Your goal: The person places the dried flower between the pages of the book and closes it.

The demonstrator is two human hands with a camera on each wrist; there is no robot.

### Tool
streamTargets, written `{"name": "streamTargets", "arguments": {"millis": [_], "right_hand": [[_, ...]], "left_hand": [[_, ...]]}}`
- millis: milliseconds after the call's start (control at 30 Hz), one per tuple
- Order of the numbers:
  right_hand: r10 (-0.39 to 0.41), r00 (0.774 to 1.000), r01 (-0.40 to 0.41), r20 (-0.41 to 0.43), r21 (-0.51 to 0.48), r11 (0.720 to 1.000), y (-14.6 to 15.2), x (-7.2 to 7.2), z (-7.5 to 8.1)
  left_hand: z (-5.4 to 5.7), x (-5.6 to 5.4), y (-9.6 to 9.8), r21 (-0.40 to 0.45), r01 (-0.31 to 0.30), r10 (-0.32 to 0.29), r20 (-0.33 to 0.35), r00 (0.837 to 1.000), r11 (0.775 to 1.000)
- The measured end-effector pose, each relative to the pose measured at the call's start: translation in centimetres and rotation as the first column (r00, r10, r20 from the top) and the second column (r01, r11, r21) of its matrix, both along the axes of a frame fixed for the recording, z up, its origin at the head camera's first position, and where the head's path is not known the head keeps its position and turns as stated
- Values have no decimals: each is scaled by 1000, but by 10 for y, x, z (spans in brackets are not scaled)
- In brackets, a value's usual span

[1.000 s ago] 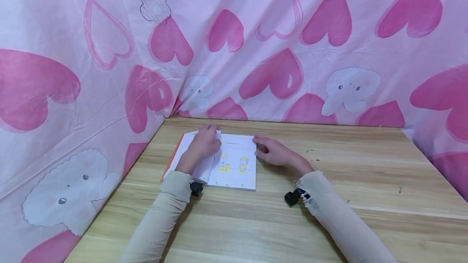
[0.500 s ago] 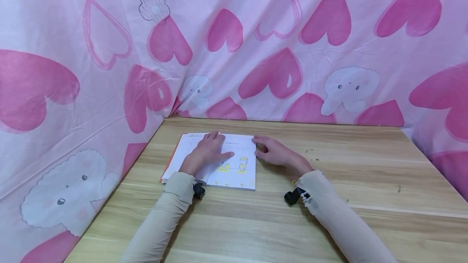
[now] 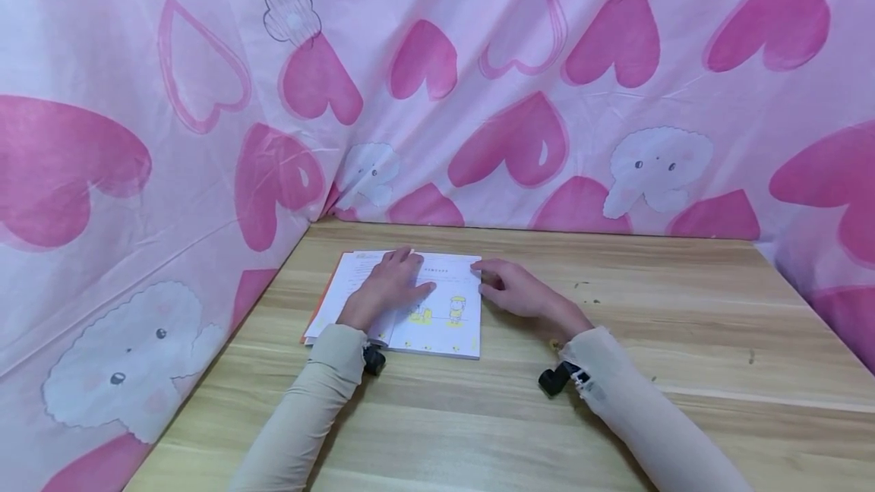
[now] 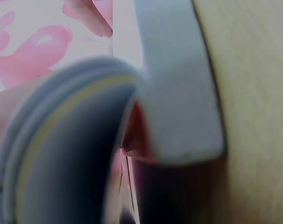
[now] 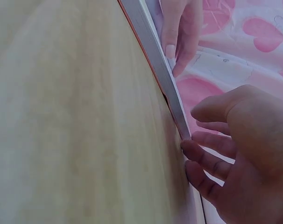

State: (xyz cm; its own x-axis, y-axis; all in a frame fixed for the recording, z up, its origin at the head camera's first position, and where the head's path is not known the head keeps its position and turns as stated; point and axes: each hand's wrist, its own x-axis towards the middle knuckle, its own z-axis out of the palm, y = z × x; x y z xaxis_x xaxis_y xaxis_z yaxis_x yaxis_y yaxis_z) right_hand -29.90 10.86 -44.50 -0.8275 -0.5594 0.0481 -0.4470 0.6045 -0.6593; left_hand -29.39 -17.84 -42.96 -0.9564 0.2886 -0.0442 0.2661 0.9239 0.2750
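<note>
An open book (image 3: 444, 332) with an orange cover edge and yellow cartoon figures lies on the table. My left hand (image 3: 391, 281) rests over its gutter, fingers extended and thumb out across the right page. Pages curve up at the spine in the left wrist view, beside the thick page block (image 4: 183, 93). My right hand (image 3: 516, 288) is at the book's right edge, fingers loosely bent, thumb apart. In the right wrist view, fingertips of the right hand (image 5: 249, 144) are right at the book's corner, and the left hand (image 5: 182, 28) shows above the pages.
The book lies on a wood-grain table (image 3: 465, 431). A pink curtain (image 3: 506, 44) with hearts and white animals stands behind and along the left side. Black wrist cameras (image 3: 555, 380) sit at both cuffs.
My left hand has gone from bent fingers at a raised page to lying spread over the gutter, thumb outstretched. The left page has settled flatter. The right hand stays at the book's edge.
</note>
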Motion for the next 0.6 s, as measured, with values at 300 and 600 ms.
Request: {"name": "streamTargets", "arguments": {"millis": [300, 600], "right_hand": [[-19, 1000, 19, 7, -27, 999, 20, 14, 7], [16, 997, -14, -72, 24, 1000, 48, 20, 7]], "left_hand": [[3, 1, 2, 6, -9, 9, 1, 1000, 1000], [3, 3, 2, 9, -6, 6, 14, 1000, 1000]]}}
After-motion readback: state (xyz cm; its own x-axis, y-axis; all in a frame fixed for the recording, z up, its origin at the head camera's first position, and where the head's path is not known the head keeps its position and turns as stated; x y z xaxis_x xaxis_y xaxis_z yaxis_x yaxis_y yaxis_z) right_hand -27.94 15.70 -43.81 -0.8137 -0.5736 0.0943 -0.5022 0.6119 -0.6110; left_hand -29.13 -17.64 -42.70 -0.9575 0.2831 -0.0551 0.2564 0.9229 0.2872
